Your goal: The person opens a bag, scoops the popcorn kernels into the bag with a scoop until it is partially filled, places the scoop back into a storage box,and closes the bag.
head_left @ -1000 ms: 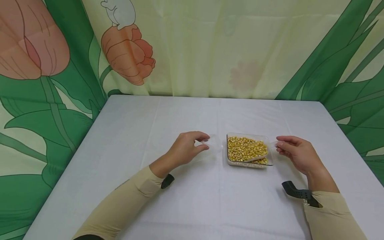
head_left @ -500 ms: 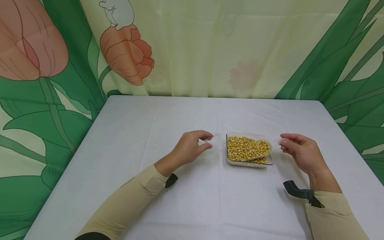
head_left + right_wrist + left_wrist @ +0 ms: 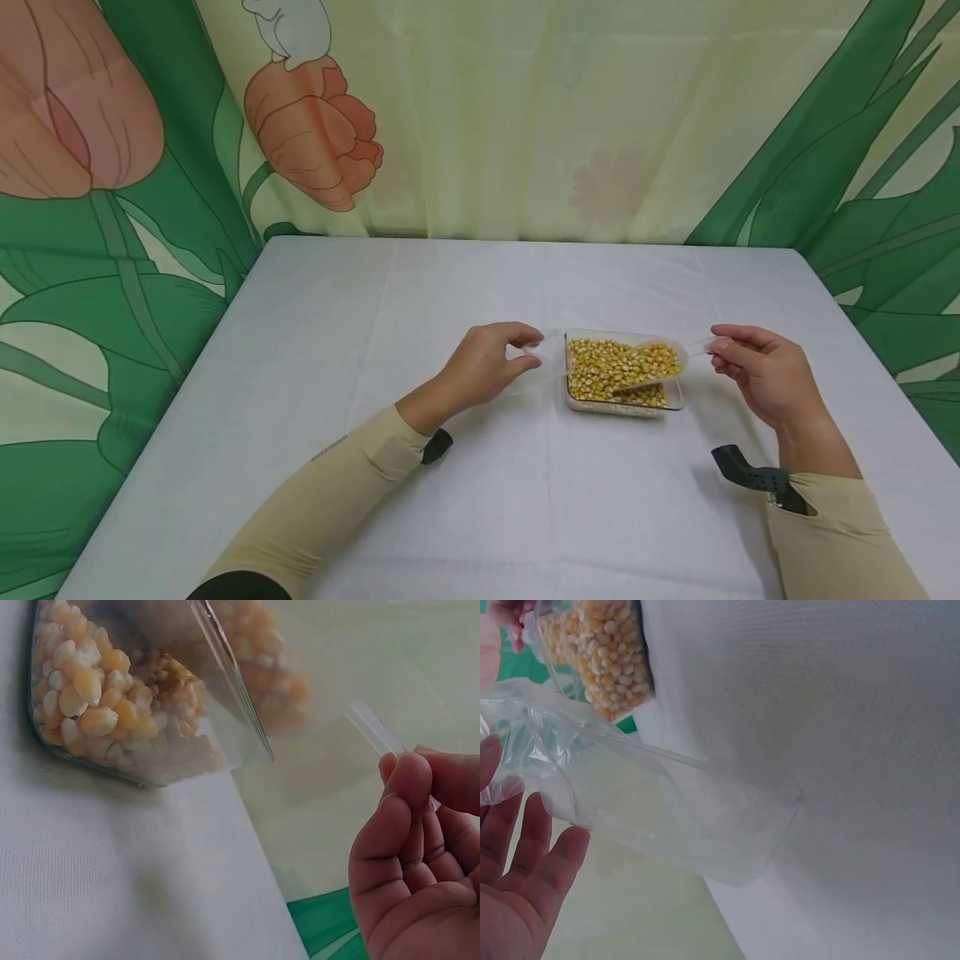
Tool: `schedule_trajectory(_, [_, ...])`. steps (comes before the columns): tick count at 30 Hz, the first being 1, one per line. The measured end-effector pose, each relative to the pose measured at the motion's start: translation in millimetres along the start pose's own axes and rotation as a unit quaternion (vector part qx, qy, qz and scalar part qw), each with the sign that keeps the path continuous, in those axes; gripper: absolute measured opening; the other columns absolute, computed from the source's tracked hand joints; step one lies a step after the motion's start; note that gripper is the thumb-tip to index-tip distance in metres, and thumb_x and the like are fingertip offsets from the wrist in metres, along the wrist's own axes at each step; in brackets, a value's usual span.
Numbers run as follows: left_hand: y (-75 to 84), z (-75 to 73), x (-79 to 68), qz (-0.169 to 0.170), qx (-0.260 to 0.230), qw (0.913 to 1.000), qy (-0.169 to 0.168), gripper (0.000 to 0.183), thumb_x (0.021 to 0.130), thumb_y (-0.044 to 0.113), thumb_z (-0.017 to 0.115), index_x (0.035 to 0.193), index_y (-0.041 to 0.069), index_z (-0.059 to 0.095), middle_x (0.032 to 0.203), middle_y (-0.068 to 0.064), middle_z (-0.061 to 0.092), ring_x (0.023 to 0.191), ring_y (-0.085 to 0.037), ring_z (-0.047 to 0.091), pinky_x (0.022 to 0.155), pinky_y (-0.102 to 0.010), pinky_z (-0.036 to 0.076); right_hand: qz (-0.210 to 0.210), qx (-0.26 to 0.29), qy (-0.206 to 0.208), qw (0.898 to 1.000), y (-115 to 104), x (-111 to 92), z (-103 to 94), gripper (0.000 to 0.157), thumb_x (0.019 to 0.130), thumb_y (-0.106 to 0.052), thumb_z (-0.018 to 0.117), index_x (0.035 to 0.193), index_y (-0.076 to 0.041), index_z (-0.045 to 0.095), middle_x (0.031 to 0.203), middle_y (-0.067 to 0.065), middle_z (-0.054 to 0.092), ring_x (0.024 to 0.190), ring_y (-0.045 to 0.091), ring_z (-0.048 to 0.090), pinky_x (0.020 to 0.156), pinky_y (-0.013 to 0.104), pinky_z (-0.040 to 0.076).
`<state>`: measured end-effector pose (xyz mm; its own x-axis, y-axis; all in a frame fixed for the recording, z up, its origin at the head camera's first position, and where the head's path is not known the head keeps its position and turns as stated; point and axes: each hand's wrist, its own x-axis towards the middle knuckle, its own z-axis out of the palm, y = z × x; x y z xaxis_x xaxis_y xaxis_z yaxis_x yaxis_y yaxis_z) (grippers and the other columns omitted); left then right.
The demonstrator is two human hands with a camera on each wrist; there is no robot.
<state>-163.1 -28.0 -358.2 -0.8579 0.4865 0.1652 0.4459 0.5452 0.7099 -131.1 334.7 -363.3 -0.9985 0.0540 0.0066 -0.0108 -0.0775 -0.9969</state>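
A clear glass container (image 3: 618, 408) of yellow corn kernels (image 3: 592, 375) stands on the table, right of centre. My right hand (image 3: 772, 375) pinches the thin handle of a clear scoop (image 3: 373, 727). The scoop's bowl, heaped with kernels, is over the right part of the container; in the right wrist view it looks blurred behind the glass wall. To the left of the container, my left hand (image 3: 487, 362) holds a clear plastic bag (image 3: 667, 810) by its upper end, thumb and fingers spread at its mouth. The bag hangs limp, with no kernels visible inside.
A white cloth covers the table (image 3: 420, 292). Behind it hangs a curtain (image 3: 480, 125) printed with flowers and leaves. Dark camera mounts are strapped at both wrists, the right one (image 3: 750, 471) jutting out over the table.
The loaded scoop has risen slightly and shifted right, out of the kernels, along with my right hand. My left hand has moved right, bringing the bag up close to the container.
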Motion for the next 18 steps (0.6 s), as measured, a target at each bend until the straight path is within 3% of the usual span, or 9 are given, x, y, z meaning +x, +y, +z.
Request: schedule_trajectory(18, [-0.6, 6.9, 4.8, 0.001, 0.001, 1.0, -0.001, 0.031, 0.092, 0.013, 0.075, 0.121, 0.004, 0.071, 0.112, -0.004, 0.072, 0.108, -0.019, 0.064, 0.092, -0.032, 0.05, 0.028, 0.095, 0.034, 0.995, -0.6, -3.1, -9.3, 0.013, 0.098, -0.006, 0.065, 0.104, -0.01, 0.076, 0.092, 0.002, 0.07, 0.074, 0.012, 0.064, 0.069, 0.019, 0.056])
